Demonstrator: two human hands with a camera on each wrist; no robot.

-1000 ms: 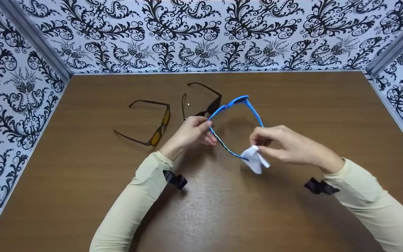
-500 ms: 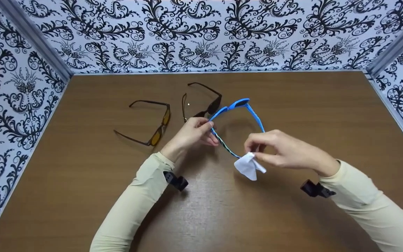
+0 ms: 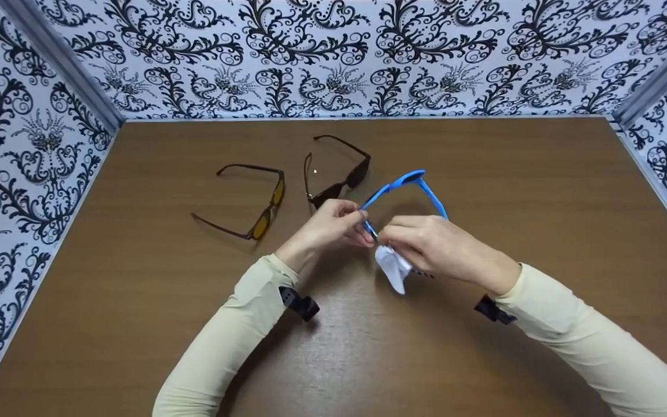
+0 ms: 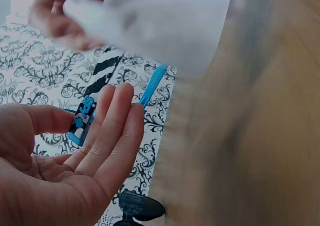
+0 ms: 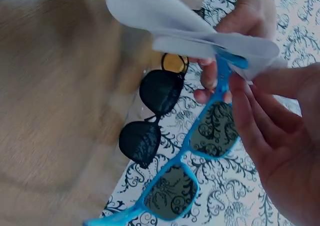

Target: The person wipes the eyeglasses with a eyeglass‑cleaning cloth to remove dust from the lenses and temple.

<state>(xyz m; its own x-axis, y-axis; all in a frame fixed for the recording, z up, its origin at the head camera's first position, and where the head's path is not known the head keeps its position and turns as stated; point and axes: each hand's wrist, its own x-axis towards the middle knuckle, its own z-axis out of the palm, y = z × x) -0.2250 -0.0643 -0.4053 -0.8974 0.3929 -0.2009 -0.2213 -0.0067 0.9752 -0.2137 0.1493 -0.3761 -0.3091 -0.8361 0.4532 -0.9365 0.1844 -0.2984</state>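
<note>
Blue sunglasses (image 3: pixel 389 187) are held up over the table, their dark lenses facing away in the head view. My left hand (image 3: pixel 339 225) pinches them near the hinge between thumb and fingers. Black-and-white stripes and a blue logo show on the near temple (image 4: pixel 105 68) in the left wrist view. My right hand (image 3: pixel 434 246) pinches a white cloth (image 3: pixel 392 267) around that temple, close to my left fingers. The temple's tip (image 3: pixel 424 274) sticks out below the right hand. In the right wrist view the cloth (image 5: pixel 215 40) covers part of the temple by the hinge.
Dark sunglasses (image 3: pixel 328 193) lie with temples spread on the brown table (image 3: pixel 136 313), just beyond my left hand. Left of them are glasses with yellow lenses (image 3: pixel 261 226). Patterned walls (image 3: pixel 333 63) bound the table at the back and sides.
The right hand and cloth have moved left along the temple, from its tip toward the hinge. The left hand keeps its hold, and the blue sunglasses have shifted slightly right and lower.
</note>
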